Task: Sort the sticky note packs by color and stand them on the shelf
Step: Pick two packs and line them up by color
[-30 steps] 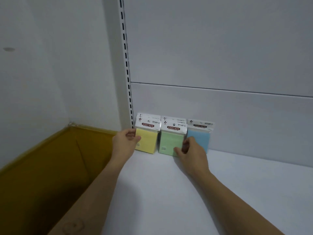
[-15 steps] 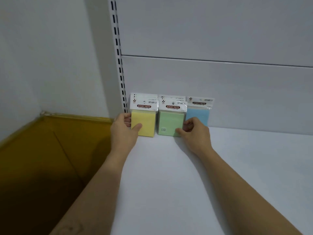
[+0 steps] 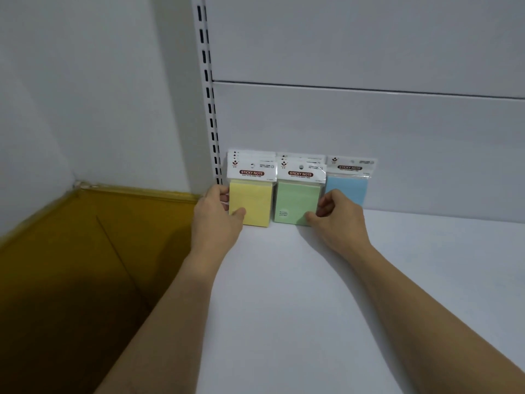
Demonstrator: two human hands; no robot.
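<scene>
Sticky note packs stand upright in three colour rows against the back panel of the white shelf [image 3: 326, 294]: yellow packs [image 3: 254, 200] at the left, green packs [image 3: 297, 199] in the middle, a blue pack [image 3: 350, 189] at the right. My left hand [image 3: 217, 220] grips the yellow packs, thumb on the front and fingers round the left side. My right hand [image 3: 338, 220] pinches the right edge of the green packs, thumb on the front lower corner, and hides the blue pack's lower left.
An open brown cardboard box [image 3: 85, 265] sits to the left of the shelf, below its level. A slotted white upright [image 3: 210, 109] runs up the back wall just left of the yellow packs. The white back panel [image 3: 369, 123] rises behind the packs.
The view has tilted down a little. Both hands stay on the packs; my left hand has closed more round the yellow packs' side, my right hand keeps its hold on the green ones.
</scene>
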